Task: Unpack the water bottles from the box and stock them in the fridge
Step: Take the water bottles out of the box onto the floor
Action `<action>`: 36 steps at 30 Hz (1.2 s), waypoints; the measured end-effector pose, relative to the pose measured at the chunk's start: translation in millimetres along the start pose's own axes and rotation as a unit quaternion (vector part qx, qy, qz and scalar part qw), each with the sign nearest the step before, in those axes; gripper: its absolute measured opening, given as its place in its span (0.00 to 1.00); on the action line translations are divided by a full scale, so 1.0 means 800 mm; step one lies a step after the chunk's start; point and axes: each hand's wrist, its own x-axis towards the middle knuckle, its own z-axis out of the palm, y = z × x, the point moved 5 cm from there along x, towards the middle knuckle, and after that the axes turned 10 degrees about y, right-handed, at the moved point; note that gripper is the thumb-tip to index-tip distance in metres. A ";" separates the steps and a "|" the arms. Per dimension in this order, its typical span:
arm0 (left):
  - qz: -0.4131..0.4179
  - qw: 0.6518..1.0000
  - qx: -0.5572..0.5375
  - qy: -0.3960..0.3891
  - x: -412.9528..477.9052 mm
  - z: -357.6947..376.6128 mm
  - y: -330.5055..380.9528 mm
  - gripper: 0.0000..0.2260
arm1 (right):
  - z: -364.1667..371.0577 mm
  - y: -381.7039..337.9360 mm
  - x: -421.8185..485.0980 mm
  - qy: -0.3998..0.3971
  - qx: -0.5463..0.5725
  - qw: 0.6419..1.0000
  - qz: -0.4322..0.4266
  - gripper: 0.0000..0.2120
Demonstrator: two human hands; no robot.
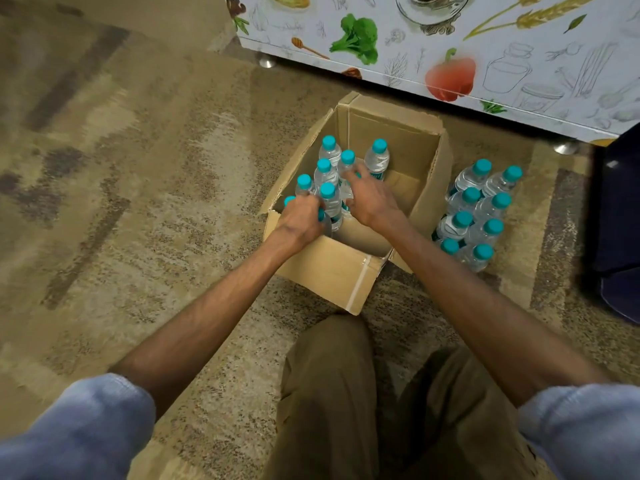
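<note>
Our left hand grips a corner bottle at 7 o'clock in the open cardboard box. Our right hand curls its fingers and thumb round a middle bottle. The boxed bottles stand upright, long axes vertical, teal caps up, with clear bodies and teal labels. At the box's 3 o'clock, eight floor bottles stand likewise on the carpet. At 12 o'clock is the vegetable-printed fridge.

Head-worn view, steeply down, near box
</note>
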 end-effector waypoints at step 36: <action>0.327 0.933 -0.097 0.116 0.072 -0.004 0.433 0.19 | -0.279 0.354 -0.144 0.160 0.063 0.970 0.174 0.15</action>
